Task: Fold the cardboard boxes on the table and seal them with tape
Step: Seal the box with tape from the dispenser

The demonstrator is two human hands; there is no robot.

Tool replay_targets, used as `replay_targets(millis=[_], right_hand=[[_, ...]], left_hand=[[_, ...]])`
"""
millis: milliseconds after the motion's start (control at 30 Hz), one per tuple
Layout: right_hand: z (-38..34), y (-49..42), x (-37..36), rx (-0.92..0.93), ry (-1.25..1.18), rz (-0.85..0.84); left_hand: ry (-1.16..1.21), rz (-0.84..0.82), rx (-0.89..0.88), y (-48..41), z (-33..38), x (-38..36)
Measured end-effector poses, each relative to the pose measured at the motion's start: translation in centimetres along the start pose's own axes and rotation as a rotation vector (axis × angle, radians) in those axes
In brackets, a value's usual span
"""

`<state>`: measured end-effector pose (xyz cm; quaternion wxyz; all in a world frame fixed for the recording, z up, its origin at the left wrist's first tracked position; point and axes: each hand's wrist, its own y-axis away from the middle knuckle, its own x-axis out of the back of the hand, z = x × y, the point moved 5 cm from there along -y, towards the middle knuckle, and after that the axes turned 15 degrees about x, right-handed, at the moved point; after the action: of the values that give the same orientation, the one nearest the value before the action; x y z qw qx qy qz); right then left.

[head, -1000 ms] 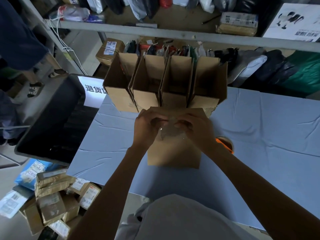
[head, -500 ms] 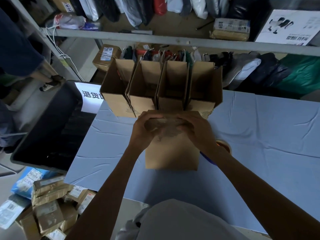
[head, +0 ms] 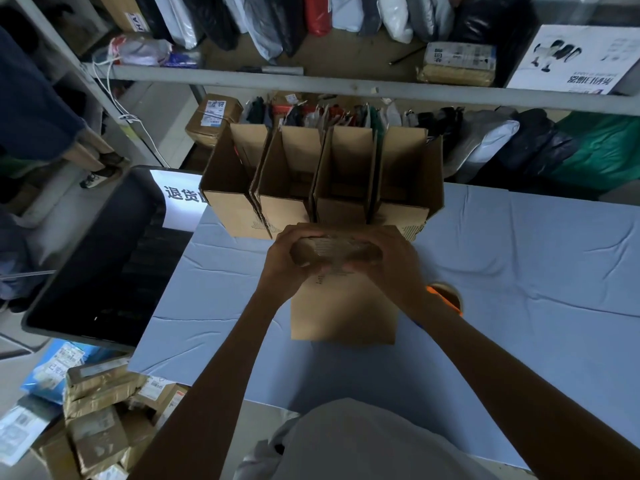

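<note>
Here, the fingers point(head: 290, 241) of my left hand point(head: 282, 259) and right hand point(head: 396, 261) curl round the top of the box point(head: 343, 313), hiding its flaps. A glossy film there is hard to make out. The box stands on the desk point(head: 519, 271); my right wrist covers most of an orange roll point(head: 448, 295).

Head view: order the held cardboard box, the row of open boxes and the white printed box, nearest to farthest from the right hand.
1. Cardboard box: centre, in the right hand's grip.
2. Row of open boxes: just behind it.
3. White printed box: high up, far right.
</note>
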<state>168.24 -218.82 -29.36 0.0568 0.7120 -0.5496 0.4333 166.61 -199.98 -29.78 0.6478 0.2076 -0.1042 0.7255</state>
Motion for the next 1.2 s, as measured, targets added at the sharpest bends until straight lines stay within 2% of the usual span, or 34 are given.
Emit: replay_targets(millis=[100,233,400,567,700,867,967,1033,1200], right_hand=[[-0.5,0.0,-0.5,0.024,0.060,0.064],[-0.2,-0.4,-0.1,-0.054,-0.019,0.077],[-1.0,-1.2,0.1,-0.047,-0.019,0.077],[-1.8,-1.2,0.1,-0.006,0.092,0.103],[-2.1,-1.2,0.0,0.025,0.090,0.067],[-1.6,-1.0,0.2,0.021,0.079,0.006],[-1.5,-0.3,0.8,0.040,0.122,0.023],[-1.4,0.0,1.0,0.014,0.138,0.046],[-1.5,-0.4,0.7,0.035,0.110,0.051]], left_hand=[[0.066,0.029,0.043,0.3,0.2,-0.1],[0.075,0.036,0.032,0.3,0.2,0.2],[0.159,0.156,0.106,0.4,0.8,0.1],[0.089,0.159,0.035,0.8,1.8,0.0],[0.055,0.152,0.012,1.2,1.8,0.4],[-0.010,0.229,0.086,1.2,1.4,0.2],[-0.088,0.271,0.106,1.4,1.6,-0.2],[-0.115,0.252,0.095,1.4,1.6,-0.2],[0.001,0.159,0.062,1.7,1.6,0.3]])
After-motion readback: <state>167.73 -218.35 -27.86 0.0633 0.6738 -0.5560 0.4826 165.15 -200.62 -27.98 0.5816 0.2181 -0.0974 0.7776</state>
